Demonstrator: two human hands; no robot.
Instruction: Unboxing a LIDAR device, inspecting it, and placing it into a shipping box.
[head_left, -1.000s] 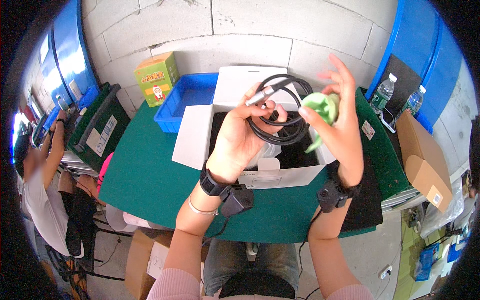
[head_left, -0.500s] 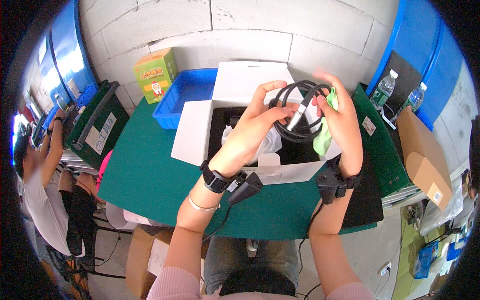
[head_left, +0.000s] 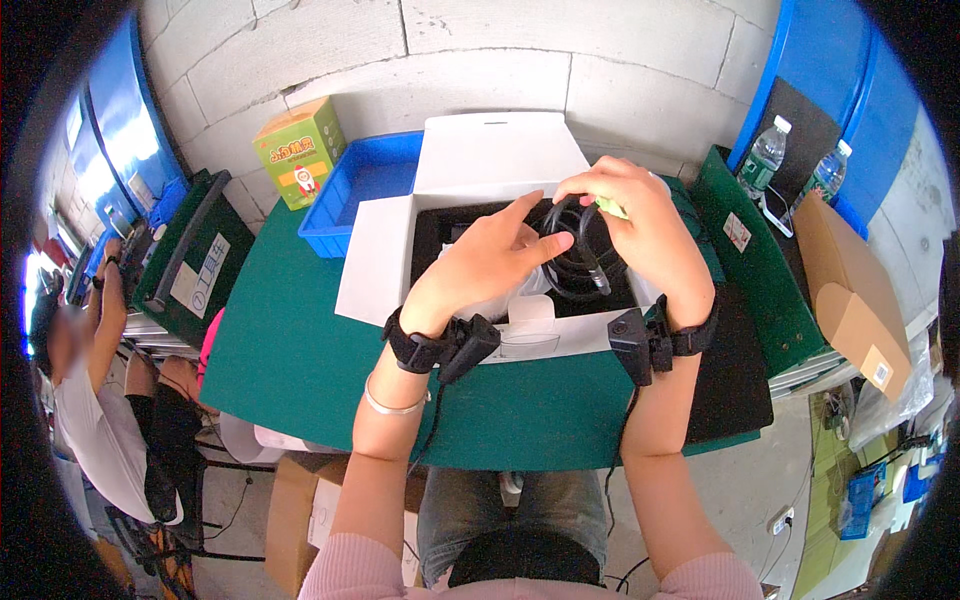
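Note:
A coiled black cable (head_left: 577,283) with a metal connector at one end hangs over the open white box (head_left: 376,262). My right hand (head_left: 645,222) grips the top of the coil, its fingers curled, with a bit of light-green cloth (head_left: 611,207) showing among them. At the coil's left side is my left hand (head_left: 484,262), thumb and fingers spread apart; whether it touches the cable I cannot tell. Inside the box, black foam (head_left: 428,236) and some clear plastic wrapping show partly behind my hands. Each wrist wears a strapped black device.
On the green table (head_left: 285,335), a blue tray (head_left: 328,225) and a green-yellow carton (head_left: 300,152) stand left of the box. Bottles (head_left: 764,158) and an open cardboard box (head_left: 850,285) are at the right. A person (head_left: 100,400) sits at far left.
The cable coil has come down toward the box. My right hand has turned over it, hiding most of the green cloth. My left hand's fingers have moved off the connector and spread.

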